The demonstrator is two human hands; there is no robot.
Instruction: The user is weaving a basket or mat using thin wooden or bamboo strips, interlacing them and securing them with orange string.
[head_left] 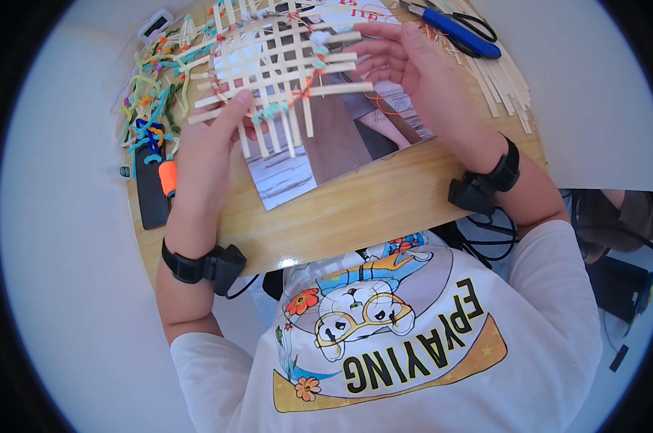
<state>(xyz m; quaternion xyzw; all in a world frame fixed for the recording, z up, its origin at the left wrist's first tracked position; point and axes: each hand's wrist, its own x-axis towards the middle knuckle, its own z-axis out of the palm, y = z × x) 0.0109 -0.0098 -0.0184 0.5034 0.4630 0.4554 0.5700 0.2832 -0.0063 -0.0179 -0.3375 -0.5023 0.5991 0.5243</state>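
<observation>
My left hand point(221, 126) grips a woven lattice of pale flat strips point(272, 65) at its lower left corner, thumb on top. Orange-red thread and tufts of light blue and white fuzzy yarn run in a ring through the lattice, and strip ends stick out past it. At its right side is my right hand point(406, 61), its fingers stretched out and apart close to the strip ends. Whether those fingertips touch the strips is hard to tell. A thin orange thread point(393, 110) loops below the right hand. Beneath the lattice lies a glossy printed sheet point(290, 177).
On the wooden table point(355, 202), colourful fuzzy yarn pieces point(157, 108) pile up at left, beside a black phone-like slab point(150, 191) and an orange foam-like piece point(168, 178). Blue-handled pliers point(460, 32), black-handled scissors point(478, 23) and loose pale strips point(503, 83) lie at far right.
</observation>
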